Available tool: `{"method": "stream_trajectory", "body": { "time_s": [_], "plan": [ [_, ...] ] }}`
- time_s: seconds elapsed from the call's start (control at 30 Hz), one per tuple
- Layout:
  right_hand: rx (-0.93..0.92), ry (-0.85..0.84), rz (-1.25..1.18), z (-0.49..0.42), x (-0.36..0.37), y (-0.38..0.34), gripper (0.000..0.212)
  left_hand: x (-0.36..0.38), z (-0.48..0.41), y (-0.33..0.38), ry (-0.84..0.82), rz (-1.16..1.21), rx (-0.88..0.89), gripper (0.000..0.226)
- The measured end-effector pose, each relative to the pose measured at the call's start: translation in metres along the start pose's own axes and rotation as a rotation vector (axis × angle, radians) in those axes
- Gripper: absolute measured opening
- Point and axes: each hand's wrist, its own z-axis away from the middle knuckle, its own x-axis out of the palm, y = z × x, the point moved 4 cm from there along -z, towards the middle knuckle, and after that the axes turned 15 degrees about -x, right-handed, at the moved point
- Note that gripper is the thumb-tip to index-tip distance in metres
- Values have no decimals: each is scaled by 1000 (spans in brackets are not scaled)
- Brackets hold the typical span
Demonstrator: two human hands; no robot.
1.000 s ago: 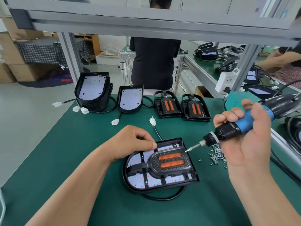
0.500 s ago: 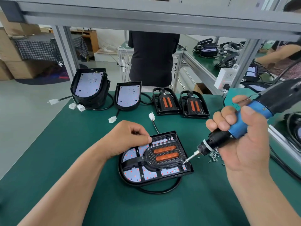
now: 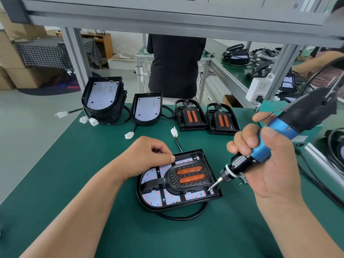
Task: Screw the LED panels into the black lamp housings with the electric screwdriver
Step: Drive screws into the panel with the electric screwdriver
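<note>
Where left hand (image 3: 147, 157) grips, lamp housing (image 3: 178, 185) lies.

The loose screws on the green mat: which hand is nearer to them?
Right. The right hand, gripping the electric screwdriver, is directly beside the loose screws; the left hand holds the lamp housing, across from them.

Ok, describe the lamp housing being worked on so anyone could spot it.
On the green worktop, ignore the housings along the far edge. It's the lone lamp housing lying flat near the front, left hand on it, electric screwdriver bit at its corner.
</note>
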Motion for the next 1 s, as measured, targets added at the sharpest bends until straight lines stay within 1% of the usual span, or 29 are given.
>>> {"method": "stream_trajectory", "body": {
  "time_s": [0.17,0.3,0.57,0.73,0.9,1.0],
  "plan": [
    [-12,-66,17,0,6,-4,21,0,2,2,9,-18,7,15],
    [-29,-121,32,2,13,-8,23,1,3,4,11,-27,14,15],
    [-21,-175,23,3,17,-10,22,0,5,5,13,-51,5,11],
    [-26,-189,31,6,20,-9,23,1,7,7,16,-55,7,13],
    [9,-187,33,7,20,-5,24,2,8,10,18,-56,22,14],
    [12,-184,52,8,20,-4,28,2,7,10,25,-70,32,12]
  ]
}}
